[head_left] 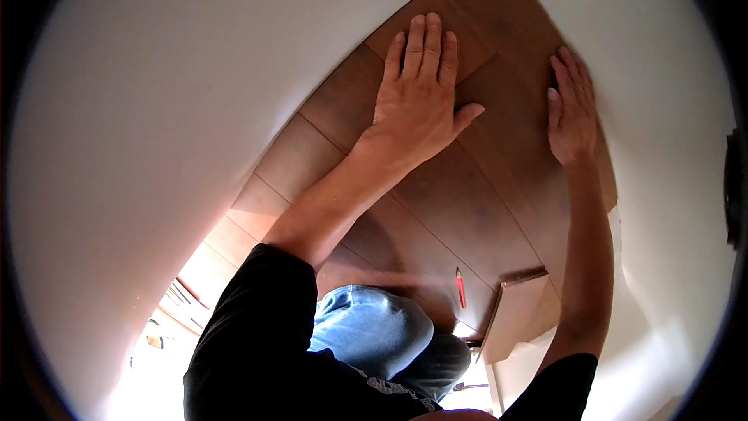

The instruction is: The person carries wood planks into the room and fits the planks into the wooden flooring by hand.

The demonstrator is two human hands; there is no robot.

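Wooden planks point(436, 203) cover the floor between the left wall point(171, 109) and the right wall point(654, 148), narrowing toward the far end. The left hand point(421, 97) lies palm down across them, fingers extended and grasping nothing, perhaps to press or steady the surface. The right hand point(573, 109), also unclenched and holding nothing, rests along the far right edge beside the wall, seemingly to feel or brace that border. A red pencil point(460, 290) lies near, apparently within easy reach, left of a loose board point(514, 312).
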